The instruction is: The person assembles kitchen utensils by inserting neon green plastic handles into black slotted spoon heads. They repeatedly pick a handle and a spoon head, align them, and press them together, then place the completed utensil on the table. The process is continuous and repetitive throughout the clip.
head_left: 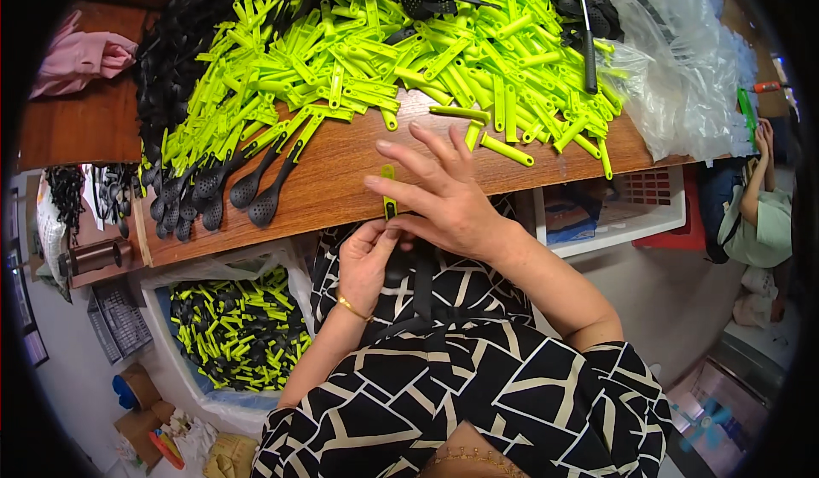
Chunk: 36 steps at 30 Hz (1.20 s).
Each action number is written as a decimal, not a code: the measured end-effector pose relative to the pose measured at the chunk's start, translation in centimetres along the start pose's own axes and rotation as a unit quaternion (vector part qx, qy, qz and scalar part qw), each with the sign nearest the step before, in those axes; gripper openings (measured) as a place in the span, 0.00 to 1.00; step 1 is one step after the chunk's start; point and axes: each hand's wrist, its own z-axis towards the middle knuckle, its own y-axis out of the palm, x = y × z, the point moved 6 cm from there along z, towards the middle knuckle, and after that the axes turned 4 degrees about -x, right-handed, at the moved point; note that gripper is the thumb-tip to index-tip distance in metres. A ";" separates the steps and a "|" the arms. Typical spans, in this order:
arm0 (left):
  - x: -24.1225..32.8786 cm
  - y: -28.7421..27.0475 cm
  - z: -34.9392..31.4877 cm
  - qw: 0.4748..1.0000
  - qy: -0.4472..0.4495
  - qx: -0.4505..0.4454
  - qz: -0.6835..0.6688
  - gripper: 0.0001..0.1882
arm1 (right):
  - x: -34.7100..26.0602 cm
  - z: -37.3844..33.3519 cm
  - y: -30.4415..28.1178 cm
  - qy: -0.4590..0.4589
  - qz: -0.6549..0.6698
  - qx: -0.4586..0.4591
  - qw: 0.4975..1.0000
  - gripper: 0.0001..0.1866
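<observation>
My left hand (365, 260) is closed, its thumb and fingers pinching the lower end of a lime-green utensil handle (389, 189) with a black part near its base. The handle stands upright at the table's front edge; whatever lies below the pinch is hidden. My right hand (452, 196) is spread just right of the handle, fingers stretched out and thumb close to the left fingertips. Whether that thumb touches the handle is hard to see. Beyond the hands, a large heap of loose lime-green handles (358, 60) covers the wooden table (341, 166).
Black perforated spoons (266, 205) with green handles lie at the table's front left. A hammer (589, 51) rests on the heap beside clear plastic sheeting (674, 77). Below left stands a lined bin (294, 260) of green-and-black utensils; a white crate (682, 201) sits at right. Another person's arm (755, 171) shows far right.
</observation>
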 end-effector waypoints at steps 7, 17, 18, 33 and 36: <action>9.1 -6.1 -1.1 0.956 0.081 0.092 0.265 0.15 | 6.5 -1.3 -7.6 0.143 -0.120 0.039 0.982 0.12; 21.0 2.2 8.6 0.651 0.386 0.120 0.643 0.21 | 7.1 1.7 -4.6 0.149 -0.111 0.034 0.982 0.11; 21.5 3.9 9.9 0.646 0.405 0.101 0.639 0.19 | 6.9 1.8 -4.5 0.146 -0.107 0.039 0.983 0.11; 21.7 14.5 23.0 0.543 0.560 0.006 0.625 0.08 | 7.7 1.1 -5.4 0.104 -0.029 0.114 0.988 0.10; 22.7 13.6 17.4 0.662 0.470 -0.054 0.582 0.12 | 8.3 0.4 -7.4 0.121 0.054 0.181 0.974 0.13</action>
